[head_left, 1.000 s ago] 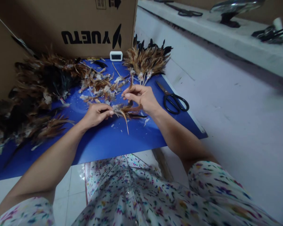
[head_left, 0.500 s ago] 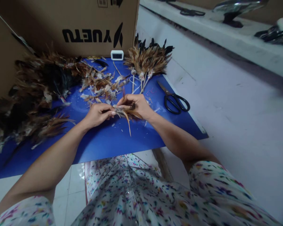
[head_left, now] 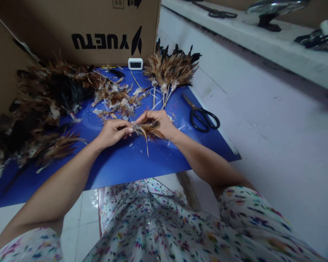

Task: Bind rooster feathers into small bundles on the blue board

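Note:
My left hand (head_left: 113, 131) and my right hand (head_left: 160, 123) meet over a blue sheet (head_left: 131, 160), both pinched on a small bunch of brown feathers (head_left: 147, 130). The left fingers grip the pale quill ends. The right hand's fingers curl round the brown tips, and one long feather hangs down toward me. Loose trimmed feathers (head_left: 117, 100) lie just beyond my hands.
A big heap of dark and brown feathers (head_left: 38, 109) fills the left of the sheet. Finished feather bundles on sticks (head_left: 171, 71) lie at the back. Black scissors (head_left: 202, 117) rest to the right. A small white timer (head_left: 135, 64) stands before a cardboard box (head_left: 79, 29).
My right hand has come down from a raised position and closed on the feather bunch beside my left hand. The left hand has stayed in place.

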